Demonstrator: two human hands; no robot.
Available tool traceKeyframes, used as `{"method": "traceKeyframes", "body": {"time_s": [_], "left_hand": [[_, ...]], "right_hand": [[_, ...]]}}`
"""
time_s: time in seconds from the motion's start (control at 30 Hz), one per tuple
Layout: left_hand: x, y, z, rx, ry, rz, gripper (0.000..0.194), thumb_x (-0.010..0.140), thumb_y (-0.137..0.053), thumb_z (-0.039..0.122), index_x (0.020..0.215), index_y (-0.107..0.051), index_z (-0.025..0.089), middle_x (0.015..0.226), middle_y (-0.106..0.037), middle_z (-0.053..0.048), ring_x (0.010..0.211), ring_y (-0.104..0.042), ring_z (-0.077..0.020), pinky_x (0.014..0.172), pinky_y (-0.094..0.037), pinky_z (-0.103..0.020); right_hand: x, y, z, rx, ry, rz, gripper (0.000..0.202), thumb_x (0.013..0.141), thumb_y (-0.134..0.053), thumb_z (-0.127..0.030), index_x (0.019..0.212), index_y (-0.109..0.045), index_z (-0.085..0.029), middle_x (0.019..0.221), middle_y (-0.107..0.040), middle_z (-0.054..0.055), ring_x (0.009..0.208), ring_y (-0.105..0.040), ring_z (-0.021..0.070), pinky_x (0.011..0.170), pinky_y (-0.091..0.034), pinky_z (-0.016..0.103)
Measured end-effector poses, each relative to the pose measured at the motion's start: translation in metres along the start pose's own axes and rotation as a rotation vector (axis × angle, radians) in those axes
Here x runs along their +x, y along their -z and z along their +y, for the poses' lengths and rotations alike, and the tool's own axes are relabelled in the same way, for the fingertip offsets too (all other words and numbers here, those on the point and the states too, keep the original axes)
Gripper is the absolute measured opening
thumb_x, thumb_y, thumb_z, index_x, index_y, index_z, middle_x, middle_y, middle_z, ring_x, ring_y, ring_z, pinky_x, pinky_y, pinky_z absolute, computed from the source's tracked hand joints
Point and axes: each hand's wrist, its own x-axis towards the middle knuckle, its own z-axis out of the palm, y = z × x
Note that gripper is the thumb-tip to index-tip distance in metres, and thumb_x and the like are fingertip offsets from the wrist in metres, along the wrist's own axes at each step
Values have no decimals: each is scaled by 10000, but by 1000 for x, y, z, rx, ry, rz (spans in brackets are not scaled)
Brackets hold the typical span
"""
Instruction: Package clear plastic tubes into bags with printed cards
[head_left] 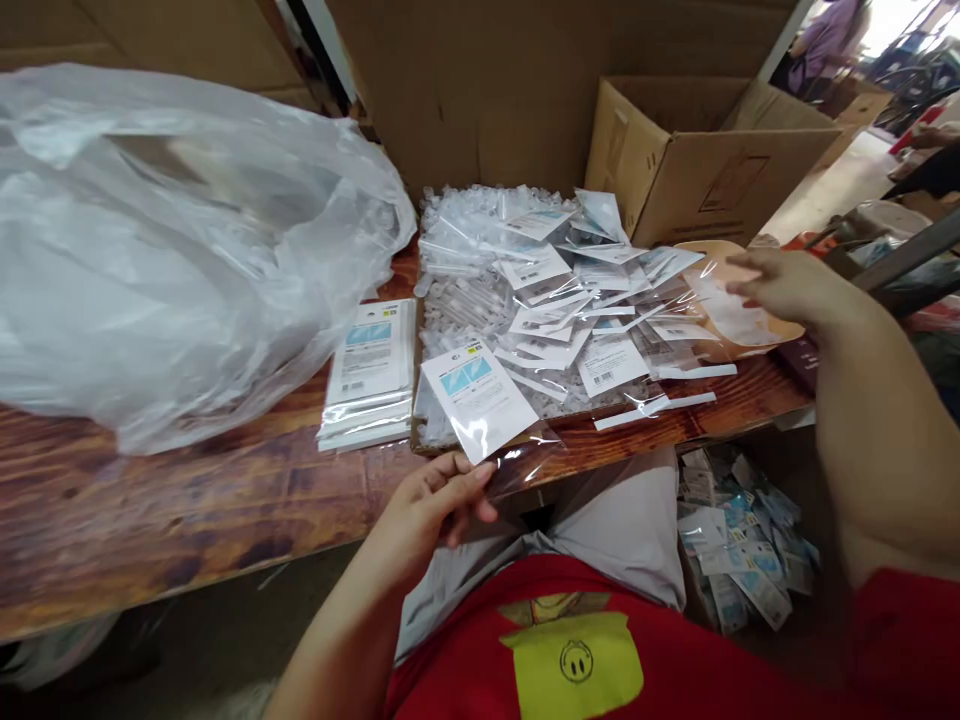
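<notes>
Left hand (439, 500): fingers pinching one clear printed-card packet (480, 398); packet stack (371, 365) beyond them, leftward. Right hand (791, 285): fingers over orange tray (716, 262); whether gripping anything, cannot tell.

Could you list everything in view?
Plastic bag: one, whitish, bench left
Packet stack: one, white, beside bag
Clear pieces: many, colourless, centre
Loose packets: many, white, atop pieces
Carton: one, brown, behind tray
Tray: one, peach, bench right
Lower packets: many, bluish white, below bench
Bench: one, brown, front
Panels: multiple, brown, background
Person: one, purple, upper right
Clutter: uncounted, mixed, right
Shirt: one, red, bottom
Left hand: one, bare, holding packet
Right hand: one, bare, at tray
</notes>
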Motion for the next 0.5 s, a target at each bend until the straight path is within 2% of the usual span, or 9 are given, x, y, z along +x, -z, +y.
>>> {"method": "traceKeyframes", "body": {"time_s": [0.07,0.13,0.17,0.23,0.27,0.3,0.37,0.43,0.5], "left_hand": [[-4,1,-3,54,-15,14,606,680,-796,705,848,-598,157,578,-691,-53,353,-358,-62,399,-214,-203],[-9,5,-8,141,-72,76,630,761,-700,762,916,-632,155,597,-691,-59,368,-391,-90,403,-278,-227],[-12,7,-11,197,-131,141,606,816,-656,750,955,-648,161,625,-695,-56,392,-430,-107,423,-332,-241],[-17,11,-18,376,-319,344,467,906,-622,642,1009,-667,189,705,-705,-49,500,-551,-143,521,-442,-266],[-18,13,-22,507,-444,459,365,928,-636,554,1028,-673,205,753,-712,-48,575,-604,-158,586,-476,-275],[-17,16,-25,658,-582,564,267,926,-663,460,1038,-681,218,808,-723,-52,657,-648,-173,648,-497,-281],[-13,19,-30,954,-880,684,163,881,-716,294,1030,-699,230,906,-745,-66,794,-702,-199,741,-523,-294],[-5,21,-33,1139,-1176,682,210,846,-738,173,1046,-722,233,984,-763,-79,874,-727,-210,809,-542,-299],[3,21,-33,1238,-1371,643,292,846,-740,105,1104,-734,240,1046,-772,-87,904,-739,-203,823,-542,-294]], "right_hand": [[-3,6,9,-47,-47,82,182,847,-830,-414,839,-756,-248,674,-656,-48,542,-601,80,495,-404,218],[-11,9,4,-69,-73,190,169,953,-716,-395,845,-761,-273,719,-678,-54,574,-600,65,535,-394,217],[-16,7,-4,-89,-76,267,180,978,-682,-392,853,-761,-289,751,-690,-54,613,-606,70,570,-409,235],[-30,-7,-29,-183,-64,443,137,986,-674,-385,910,-765,-316,861,-723,-31,753,-635,111,687,-455,299],[-38,-20,-45,-272,-57,517,130,995,-662,-389,977,-766,-313,956,-739,7,872,-654,152,785,-474,349],[-48,-37,-62,-374,-24,531,148,1013,-633,-371,1059,-754,-300,1056,-740,55,983,-658,196,872,-465,392],[-67,-79,-94,-604,120,380,145,1021,-597,-283,1111,-711,-273,1094,-721,100,1073,-624,257,940,-428,449],[-85,-125,-117,-731,350,141,156,990,-590,-173,1073,-675,-275,1002,-744,56,1011,-625,267,933,-378,470],[-97,-166,-128,-806,472,39,252,973,-576,-105,1140,-663,-273,1034,-772,4,1001,-627,252,925,-321,460]]}}
